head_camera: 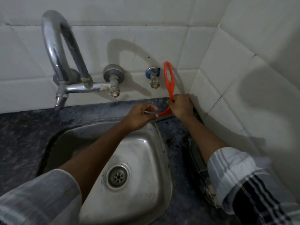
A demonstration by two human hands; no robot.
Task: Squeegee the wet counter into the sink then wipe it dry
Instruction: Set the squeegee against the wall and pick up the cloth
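Note:
An orange squeegee (169, 78) stands with its looped handle pointing up against the tiled wall and its blade on the dark speckled counter (100, 109) behind the sink. My right hand (181, 105) grips the squeegee low on its handle, close to the right corner. My left hand (140, 114) is curled at the blade's left end, fingertips touching it. The steel sink (142, 153) lies below both hands, with its drain (118, 176) near the middle.
A curved chrome tap (63, 62) juts from the back wall at left, with a valve (113, 77) and a blue-collared stub (153, 77) beside it. White tiled walls meet in a corner at right. A dark cloth (197, 161) lies on the counter under my right forearm.

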